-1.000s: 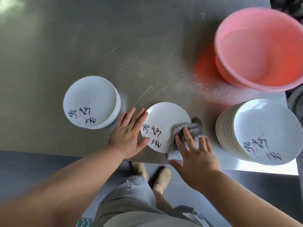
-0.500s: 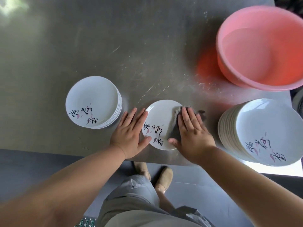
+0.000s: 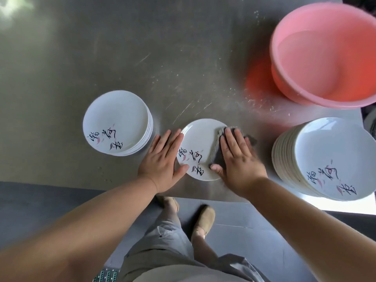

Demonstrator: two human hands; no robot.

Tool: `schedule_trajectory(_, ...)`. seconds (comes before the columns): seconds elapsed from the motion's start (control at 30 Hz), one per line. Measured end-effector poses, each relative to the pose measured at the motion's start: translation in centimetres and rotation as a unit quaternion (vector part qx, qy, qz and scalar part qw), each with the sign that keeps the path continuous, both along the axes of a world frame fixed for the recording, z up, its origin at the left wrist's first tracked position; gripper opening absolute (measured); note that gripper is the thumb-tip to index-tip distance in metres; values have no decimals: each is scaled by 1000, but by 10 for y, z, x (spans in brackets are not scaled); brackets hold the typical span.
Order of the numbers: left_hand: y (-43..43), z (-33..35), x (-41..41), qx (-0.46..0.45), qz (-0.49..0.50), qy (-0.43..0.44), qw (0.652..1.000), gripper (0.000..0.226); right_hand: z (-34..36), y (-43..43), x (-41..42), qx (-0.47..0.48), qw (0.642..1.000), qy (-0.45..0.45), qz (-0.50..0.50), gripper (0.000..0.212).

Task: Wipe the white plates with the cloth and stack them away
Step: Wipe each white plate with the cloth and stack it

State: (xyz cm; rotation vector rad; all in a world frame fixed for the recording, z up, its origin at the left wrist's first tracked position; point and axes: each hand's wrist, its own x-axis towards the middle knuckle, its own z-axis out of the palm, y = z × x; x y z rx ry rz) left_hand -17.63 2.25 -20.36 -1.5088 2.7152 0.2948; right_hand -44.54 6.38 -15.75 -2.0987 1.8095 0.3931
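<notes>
**Cloth sweeping up the right side of the plate**

Over the last 1 second the right hand (image 3: 238, 157) has been carrying the grey cloth (image 3: 219, 154) from the plate's near right edge, where it was lying bunched and half off the rim, up onto the dish. The cloth is now reaching the far rim. The left hand (image 3: 162, 159) has been staying where it was, and the plate (image 3: 200, 141) has not been sliding. Judging from this, the wiping of this 1 plate is well under way, though its left half, where the painted characters are, is still lying uncovered by the cloth.

The right hand is lying flat and spread, fingers straight and close together, pressing the cloth down on the plate's right side; the thumb is reaching out leftwards to the near part of the dish. It is gripping nothing. The left hand is also lying flat and wide, fingers straight on the table (image 3: 101, 47) and along the plate's left rim, thumb touching the near rim, bracing the dish.

The plate is sitting at the table's near edge, between the low stack (image 3: 117, 123) on the left and the taller stack (image 3: 333, 157) on the right. A pink basin (image 3: 317, 64) is standing further back on the right.
</notes>
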Motion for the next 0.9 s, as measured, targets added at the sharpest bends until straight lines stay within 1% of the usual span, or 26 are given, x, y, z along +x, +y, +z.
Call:
schedule_trajectory(0.1, 0, 3, -1, 8, 6, 4, 1000, 90, -3, 14, 14, 3, 1000, 2, -31, 104)
schedule_trajectory(0.17, 1, 6, -1, 16, 6, -1, 1000, 90, 1, 45, 31, 3, 999, -27, -45, 101)
schedule_trajectory(0.27, 5, 11, -2, 19, 10, -13, 1000, 91, 8, 73, 36, 13, 997, -74, -6, 99)
schedule_trajectory(0.37, 15, 19, -9, 3, 47, -13, 999, 97, 12, 49, 14, 15, 997, -71, 17, 103)
schedule_trajectory(0.43, 21, 23, -20, -14, 77, 6, 997, 101, 10, 20, -1, 2, 999, -47, 17, 98)
schedule_trajectory(0.5, 15, 26, -29, -19, 72, 19, 997, 101, 7, -3, -9, -6, 999, -34, 4, 92)
schedule_trajectory(0.57, -3, 29, -34, 7, 42, -4, 999, 95, 2, -17, -13, -18, 999, -43, -20, 87)
schedule_trajectory(0.63, -18, 30, -32, 44, -7, -59, 997, 87, -3, -21, -11, -30, 997, -60, -49, 74)
schedule_trajectory(0.7, -21, 27, -28, 57, -32, -101, 993, 84, -6, -15, -3, -36, 994, -65, -83, 66)
schedule_trajectory(0.8, -12, 26, -29, 46, -18, -105, 993, 88, -3, 22, 22, -35, 988, -72, -132, 68)
schedule_trajectory(0.83, -9, 25, -31, 49, -7, -100, 994, 89, -1, 39, 32, -32, 989, -76, -123, 68)
schedule_trajectory(0.9, -4, 24, -33, 55, 18, -99, 993, 90, 3, 63, 43, -9, 993, -89, -75, 69)
